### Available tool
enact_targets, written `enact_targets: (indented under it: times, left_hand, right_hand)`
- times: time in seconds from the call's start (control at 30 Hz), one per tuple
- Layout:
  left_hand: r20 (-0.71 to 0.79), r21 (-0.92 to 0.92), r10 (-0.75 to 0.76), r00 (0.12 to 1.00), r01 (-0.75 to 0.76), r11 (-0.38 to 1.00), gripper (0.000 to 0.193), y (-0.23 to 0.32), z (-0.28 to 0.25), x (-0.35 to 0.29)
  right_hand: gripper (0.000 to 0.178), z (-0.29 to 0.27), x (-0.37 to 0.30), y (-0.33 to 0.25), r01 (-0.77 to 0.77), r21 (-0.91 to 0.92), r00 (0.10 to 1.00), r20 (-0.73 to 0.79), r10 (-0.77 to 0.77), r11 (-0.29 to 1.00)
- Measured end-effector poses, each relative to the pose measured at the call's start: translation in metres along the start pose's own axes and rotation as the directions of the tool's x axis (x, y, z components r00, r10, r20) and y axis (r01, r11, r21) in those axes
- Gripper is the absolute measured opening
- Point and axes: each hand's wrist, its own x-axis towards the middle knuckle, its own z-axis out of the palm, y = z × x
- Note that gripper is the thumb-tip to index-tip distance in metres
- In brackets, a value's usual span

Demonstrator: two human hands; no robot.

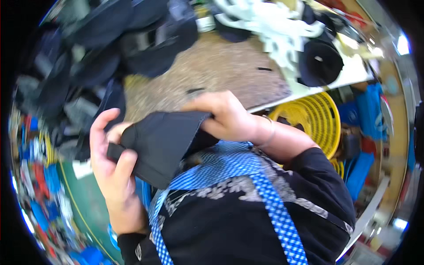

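Between my hands, in front of my chest, is a black fabric cap [159,141], its raw-looking edge turned toward my right side. A short black strap [115,151] sticks out at its left end. My left hand [112,154] pinches this strap end between thumb and fingers, with the index finger raised. My right hand [225,115] grips the cap's upper right edge, its fingertips partly hidden by the fabric. The inside of the cap is mostly out of sight.
Many dark caps [97,57] are piled at the far left of the brown work surface [221,66]. White curved pieces [282,31] lie at the far right, beside a round black cap [320,64]. A yellow basket [329,119] stands below the table edge, right of my arm.
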Motion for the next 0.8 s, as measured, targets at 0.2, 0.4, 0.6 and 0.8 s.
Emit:
enact_targets:
  times: [0.2,0.4,0.6,0.8]
  left_hand:
    - [0.015,0.455,0.421,0.907,-0.382,0.805,0.056,-0.048,-0.007,0.027]
    - [-0.046,0.340,-0.189,0.981,0.193,0.920,0.024,-0.085,-0.039,0.012]
    - [0.056,0.410,-0.250,0.967,0.206,0.889,0.027,-0.099,-0.021,0.019]
    - [0.062,0.638,-0.042,0.997,-0.007,0.770,0.030,-0.092,-0.008,0.024]
  right_hand:
    - [0.016,-0.107,-0.079,0.041,-0.198,0.224,0.444,-0.847,0.292,0.954]
    - [0.030,-0.198,-0.201,0.132,-0.401,0.083,-0.026,-0.997,0.079,0.912]
    - [0.045,-0.235,-0.166,0.172,-0.638,0.475,-0.631,-0.774,-0.058,0.606]
    - [0.052,-0.251,-0.145,0.181,-0.781,0.260,-0.418,-0.893,-0.166,0.568]
